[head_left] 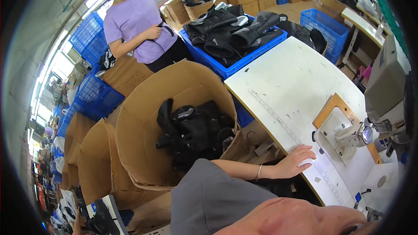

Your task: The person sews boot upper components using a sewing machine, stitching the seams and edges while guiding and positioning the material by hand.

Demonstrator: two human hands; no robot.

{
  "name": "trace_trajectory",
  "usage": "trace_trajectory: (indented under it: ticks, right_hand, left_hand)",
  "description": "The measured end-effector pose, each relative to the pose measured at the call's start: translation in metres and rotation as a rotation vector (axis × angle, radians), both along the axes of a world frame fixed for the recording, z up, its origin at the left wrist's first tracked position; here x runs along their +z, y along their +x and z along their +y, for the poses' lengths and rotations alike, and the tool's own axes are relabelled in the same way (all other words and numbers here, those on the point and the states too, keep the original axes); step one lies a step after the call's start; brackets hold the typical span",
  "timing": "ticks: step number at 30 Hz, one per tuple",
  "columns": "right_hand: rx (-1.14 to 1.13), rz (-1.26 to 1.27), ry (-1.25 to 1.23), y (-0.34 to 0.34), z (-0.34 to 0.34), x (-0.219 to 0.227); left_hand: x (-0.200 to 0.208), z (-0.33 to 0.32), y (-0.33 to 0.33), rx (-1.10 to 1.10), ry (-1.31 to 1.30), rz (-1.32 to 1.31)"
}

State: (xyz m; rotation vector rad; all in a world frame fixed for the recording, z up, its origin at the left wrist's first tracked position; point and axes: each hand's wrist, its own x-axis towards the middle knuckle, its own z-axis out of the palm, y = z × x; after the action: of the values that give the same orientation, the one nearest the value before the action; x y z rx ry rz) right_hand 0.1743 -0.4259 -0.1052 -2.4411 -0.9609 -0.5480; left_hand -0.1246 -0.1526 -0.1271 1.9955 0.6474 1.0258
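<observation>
My left hand (296, 162) lies on the edge of a white sewing table (300, 87), its fingers stretched out and holding nothing. Past its fingertips, the sewing machine (387, 91) stands at the far right, with its lit needle area over a metal arm (350, 135). A wooden-edged plate (333, 109) sits around that arm. To the left of my forearm is a large open cardboard box (143, 104) with black pieces, perhaps boot uppers (196, 135), heaped inside. My right hand does not show.
Behind the table stands a blue crate (230, 70) piled with black boot-shaped pieces (226, 30). A person in a purple shirt (139, 21) stands beyond the cardboard box. More blue crates (324, 28) and cardboard boxes (93, 161) line both sides.
</observation>
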Motion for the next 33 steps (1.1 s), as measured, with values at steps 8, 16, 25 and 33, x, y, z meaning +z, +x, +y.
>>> trace_trajectory:
  ticks: [8, 16, 25, 33]
  right_hand:
    - [0.099, -0.059, -0.106, 0.099, 0.023, -0.189]
    - [0.153, -0.172, -0.250, 0.168, 0.008, -0.294]
    - [-0.513, -0.149, -0.679, -0.058, -0.359, -0.179]
    - [-1.340, 0.393, -0.642, -0.204, -0.435, -0.199]
  left_hand:
    - [0.004, -0.003, -0.005, -0.013, 0.084, 0.086]
    - [0.003, 0.019, -0.024, 0.113, 0.271, 0.186]
    - [0.005, 0.023, 0.009, 0.042, 0.480, 0.305]
    - [0.022, -0.014, 0.058, -0.210, 0.734, 0.089]
